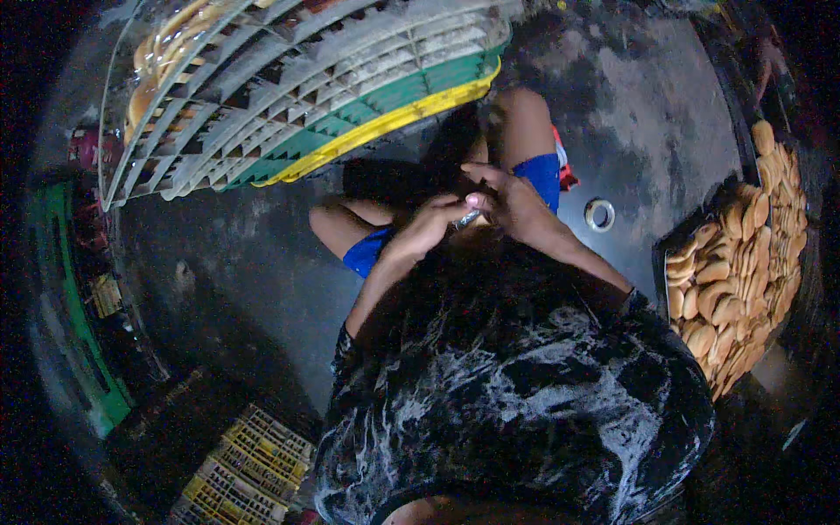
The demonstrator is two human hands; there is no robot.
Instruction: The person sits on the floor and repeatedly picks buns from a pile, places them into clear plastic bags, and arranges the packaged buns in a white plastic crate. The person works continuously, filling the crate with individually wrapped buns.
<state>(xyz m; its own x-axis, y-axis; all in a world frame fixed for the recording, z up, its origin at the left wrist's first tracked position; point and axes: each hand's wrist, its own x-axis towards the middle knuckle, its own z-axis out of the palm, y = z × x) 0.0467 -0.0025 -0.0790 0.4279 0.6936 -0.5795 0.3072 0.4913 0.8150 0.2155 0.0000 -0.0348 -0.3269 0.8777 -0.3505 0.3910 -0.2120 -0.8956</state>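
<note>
My hands meet in front of my body, above my lap. My left hand [430,226] has its fingers curled and pressed together against the right one. My right hand [512,206] is bent inward, its fingers closed near the left thumb. Between them shows a small shiny bit [469,218], perhaps clear plastic or metal, with something pale brown just below it. What this is, and how each hand grips it, is too dark and small to tell.
Stacked plastic crates [376,136] in grey, green and yellow rise at the front left, bagged buns [149,83] on top. Many loose buns [722,280] are heaped at the right. A tape roll [599,214] lies right of my knee; yellowish crates [249,464] stand at the lower left.
</note>
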